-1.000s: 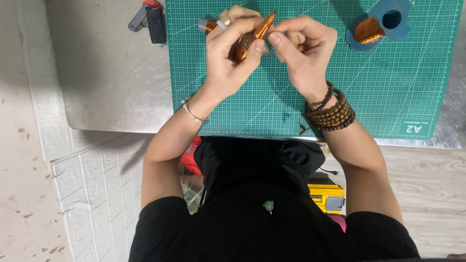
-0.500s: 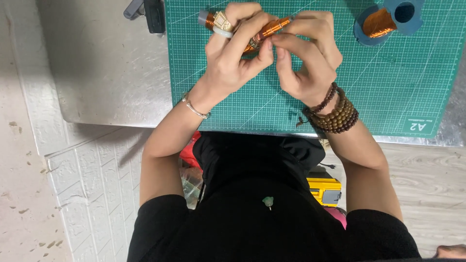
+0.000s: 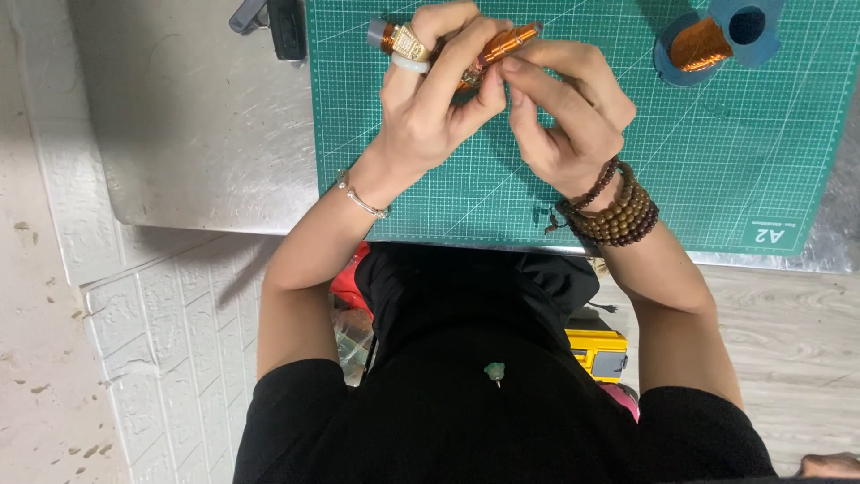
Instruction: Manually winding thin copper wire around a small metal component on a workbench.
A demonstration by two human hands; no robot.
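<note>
Over the cutting mat's (image 3: 717,179) far edge, near its left corner: copper-wound coil (image 3: 502,49), slim, rod-shaped. Left hand (image 3: 430,99) wrapped around its middle; right hand (image 3: 564,108) pinching it near the end. Likely light and stiff; fine windings fragile, so hold by the core ends. Wire spool (image 3: 708,40) toward the far right corner.

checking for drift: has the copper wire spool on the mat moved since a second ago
No. The spool sits at the same spot on the green mat's grid; its upward shift in frame matches the mat's, so the camera moved.
</note>
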